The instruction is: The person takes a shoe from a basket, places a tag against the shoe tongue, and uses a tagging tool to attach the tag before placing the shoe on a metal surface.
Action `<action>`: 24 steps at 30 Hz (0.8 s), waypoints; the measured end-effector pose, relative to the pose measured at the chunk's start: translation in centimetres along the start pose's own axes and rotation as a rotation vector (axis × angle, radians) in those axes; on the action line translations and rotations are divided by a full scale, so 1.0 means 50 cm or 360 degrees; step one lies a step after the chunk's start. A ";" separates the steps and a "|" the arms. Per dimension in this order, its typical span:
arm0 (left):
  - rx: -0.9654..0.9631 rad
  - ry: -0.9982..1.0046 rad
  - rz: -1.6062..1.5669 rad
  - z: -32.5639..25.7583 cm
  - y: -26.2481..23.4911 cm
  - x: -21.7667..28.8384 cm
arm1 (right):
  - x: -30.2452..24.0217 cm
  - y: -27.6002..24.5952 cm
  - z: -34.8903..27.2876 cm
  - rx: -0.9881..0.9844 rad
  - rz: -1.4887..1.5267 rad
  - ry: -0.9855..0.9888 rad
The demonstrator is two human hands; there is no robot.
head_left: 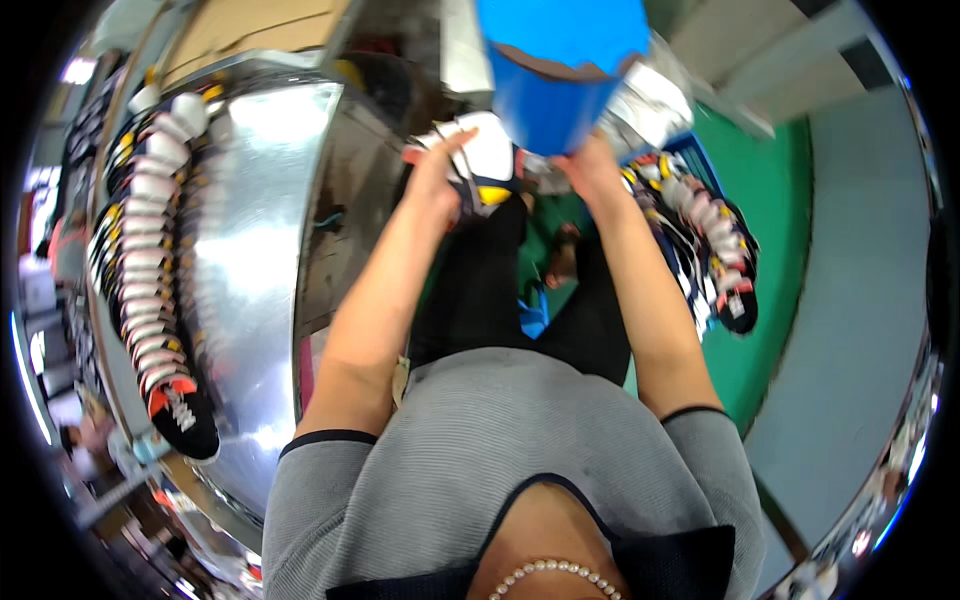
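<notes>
Steel table (260, 230) runs along your left, shoes (150, 260) lined on it. Far ahead, your left hand (437, 178) clamps a white shoe (483, 158); your right hand (590, 168) grips it beneath a blue box (555, 70).

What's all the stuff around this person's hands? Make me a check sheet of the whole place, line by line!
Surface: shiny metal table on the person's left; green floor below.
Job's things: a white sneaker with yellow and dark trim, held between both hands.
Clutter: a row of sneakers lined up on the table; a second batch of sneakers on the person's right; a blue bin just above the hands.
Grippers: left hand grips the sneaker's side; right hand is at its other end, beneath the bin.
Cables: nothing seen.
Surroundings: grey floor strip on the right; cardboard beyond the table.
</notes>
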State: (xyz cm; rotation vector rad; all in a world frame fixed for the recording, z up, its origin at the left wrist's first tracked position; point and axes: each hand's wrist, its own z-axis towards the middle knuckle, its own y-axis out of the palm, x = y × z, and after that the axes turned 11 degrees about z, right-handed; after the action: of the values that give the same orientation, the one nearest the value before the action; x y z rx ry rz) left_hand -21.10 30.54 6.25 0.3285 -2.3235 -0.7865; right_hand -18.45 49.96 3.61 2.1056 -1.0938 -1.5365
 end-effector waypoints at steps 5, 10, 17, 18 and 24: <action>0.0390 0.0449 -0.0319 -0.147 0.004 0.010 | 0.050 -0.257 0.033 -0.0090 0.0241 0.0004; 0.0578 0.1203 0.0680 -0.606 0.070 0.052 | 0.170 -0.150 -0.078 -0.0260 -0.0003 0.0474; 0.2814 0.2213 0.0248 -0.895 -0.427 0.023 | 0.212 -0.088 -0.139 -0.0458 -0.0320 0.0480; 0.2964 0.2317 0.0217 -0.935 -0.534 0.017 | 0.215 -0.106 -0.147 -0.0379 -0.0357 0.0489; 0.3417 0.2283 0.0691 -0.872 -0.736 0.264 | 0.177 -0.292 -0.200 0.0330 -0.0813 0.0281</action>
State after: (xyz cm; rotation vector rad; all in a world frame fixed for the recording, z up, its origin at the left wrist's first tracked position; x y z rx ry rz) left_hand -1.51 -23.65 16.66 0.7450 -0.7594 1.7965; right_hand -2.45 51.32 -7.90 2.7622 -0.7101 -1.4413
